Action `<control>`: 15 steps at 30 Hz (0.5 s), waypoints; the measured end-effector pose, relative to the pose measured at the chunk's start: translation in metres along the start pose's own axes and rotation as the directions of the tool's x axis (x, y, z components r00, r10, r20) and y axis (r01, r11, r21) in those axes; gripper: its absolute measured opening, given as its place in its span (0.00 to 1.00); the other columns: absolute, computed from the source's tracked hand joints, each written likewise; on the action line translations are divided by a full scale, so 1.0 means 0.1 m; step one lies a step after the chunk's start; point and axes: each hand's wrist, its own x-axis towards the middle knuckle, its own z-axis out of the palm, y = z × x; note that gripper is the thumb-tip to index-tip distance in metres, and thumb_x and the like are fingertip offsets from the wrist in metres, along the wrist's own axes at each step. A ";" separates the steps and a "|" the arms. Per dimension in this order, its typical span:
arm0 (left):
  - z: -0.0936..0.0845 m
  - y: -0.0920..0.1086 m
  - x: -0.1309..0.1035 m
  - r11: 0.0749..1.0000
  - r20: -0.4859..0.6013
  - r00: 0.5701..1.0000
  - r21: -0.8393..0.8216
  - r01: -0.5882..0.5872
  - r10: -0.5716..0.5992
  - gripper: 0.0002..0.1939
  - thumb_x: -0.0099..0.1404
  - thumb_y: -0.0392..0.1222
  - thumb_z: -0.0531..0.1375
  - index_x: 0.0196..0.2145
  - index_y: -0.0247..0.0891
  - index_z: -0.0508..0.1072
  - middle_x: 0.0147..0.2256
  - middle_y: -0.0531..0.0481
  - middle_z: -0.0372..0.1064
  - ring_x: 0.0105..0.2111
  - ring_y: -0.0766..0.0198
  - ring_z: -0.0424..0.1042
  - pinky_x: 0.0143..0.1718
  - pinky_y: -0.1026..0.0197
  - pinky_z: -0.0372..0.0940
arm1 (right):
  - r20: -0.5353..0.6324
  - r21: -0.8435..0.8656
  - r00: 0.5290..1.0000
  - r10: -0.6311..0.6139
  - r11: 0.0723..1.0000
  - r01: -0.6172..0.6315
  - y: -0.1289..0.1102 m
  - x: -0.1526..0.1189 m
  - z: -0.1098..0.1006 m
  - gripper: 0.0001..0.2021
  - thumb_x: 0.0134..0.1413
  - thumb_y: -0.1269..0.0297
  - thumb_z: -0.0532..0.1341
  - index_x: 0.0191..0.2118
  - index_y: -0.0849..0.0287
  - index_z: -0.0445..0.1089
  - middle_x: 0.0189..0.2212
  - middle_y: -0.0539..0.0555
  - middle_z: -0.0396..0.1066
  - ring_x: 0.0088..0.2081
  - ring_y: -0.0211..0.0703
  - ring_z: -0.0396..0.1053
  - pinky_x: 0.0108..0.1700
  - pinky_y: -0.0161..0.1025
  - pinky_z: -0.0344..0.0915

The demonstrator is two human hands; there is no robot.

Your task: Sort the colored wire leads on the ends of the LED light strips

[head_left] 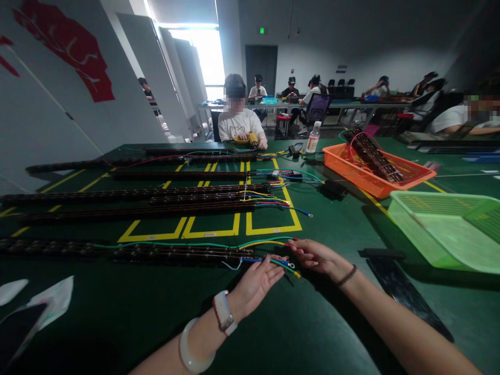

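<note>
In the head view, my left hand is open, its fingers stretched out against a blue wire and a green wire with a yellow end. The blue wire has a ring terminal. My right hand pinches the red-sleeved tip of a yellow wire. Close to the same fingertips lies the red end of a long green wire. These wires come out of the near dark wiring bundle, which lies flat on the green table. A white tie sticks out below it.
Beyond lie several more dark bundles across yellow tape outlines. At right stand an orange basket, a light green basket and a black flat piece. A bottle and a seated person are opposite.
</note>
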 end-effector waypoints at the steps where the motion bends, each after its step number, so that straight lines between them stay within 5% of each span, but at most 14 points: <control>1: 0.00 0.00 0.00 1.000 -0.005 1.000 0.001 0.002 -0.002 0.06 0.65 0.37 0.55 0.36 0.30 0.68 0.43 0.36 0.70 0.48 0.55 0.69 0.57 0.50 0.57 | -0.022 -0.064 0.999 -0.033 0.997 0.031 0.01 0.00 0.00 0.12 0.54 0.59 0.59 0.26 0.61 0.60 0.15 0.40 0.52 0.12 0.24 0.40 0.11 0.24 0.38; 4: 0.02 0.02 -0.02 1.000 -0.029 0.999 0.002 0.014 -0.014 0.06 0.65 0.37 0.55 0.37 0.30 0.68 0.43 0.36 0.70 0.49 0.55 0.69 0.57 0.49 0.57 | -0.125 -0.413 0.972 -0.200 0.901 0.132 0.04 0.01 0.00 0.18 0.54 0.50 0.56 0.26 0.61 0.62 0.13 0.41 0.51 0.12 0.26 0.45 0.13 0.27 0.41; 8: 0.02 0.03 -0.02 0.999 -0.008 0.999 0.006 0.035 -0.035 0.08 0.64 0.37 0.56 0.40 0.30 0.69 0.46 0.36 0.68 0.50 0.54 0.67 0.58 0.48 0.55 | -0.190 -0.807 0.900 -0.391 0.585 0.084 0.05 0.01 0.03 0.21 0.56 0.46 0.52 0.26 0.61 0.65 0.13 0.45 0.57 0.14 0.31 0.53 0.17 0.30 0.47; 12: -0.03 0.03 0.02 0.999 0.053 0.998 0.017 0.037 -0.038 0.11 0.65 0.40 0.55 0.41 0.29 0.69 0.46 0.35 0.68 0.50 0.54 0.67 0.59 0.49 0.53 | -0.121 -0.965 0.841 -0.527 0.260 0.024 0.02 -0.03 0.11 0.24 0.59 0.48 0.48 0.26 0.62 0.68 0.20 0.53 0.67 0.20 0.35 0.60 0.22 0.33 0.49; 15: -0.07 0.02 0.06 0.999 0.081 0.996 0.020 0.044 -0.046 0.12 0.66 0.41 0.53 0.42 0.29 0.68 0.46 0.35 0.68 0.50 0.55 0.67 0.59 0.49 0.53 | -0.104 -0.988 0.840 -0.533 0.152 -0.025 0.01 -0.10 0.15 0.24 0.61 0.49 0.47 0.29 0.61 0.70 0.23 0.55 0.70 0.23 0.38 0.63 0.25 0.34 0.51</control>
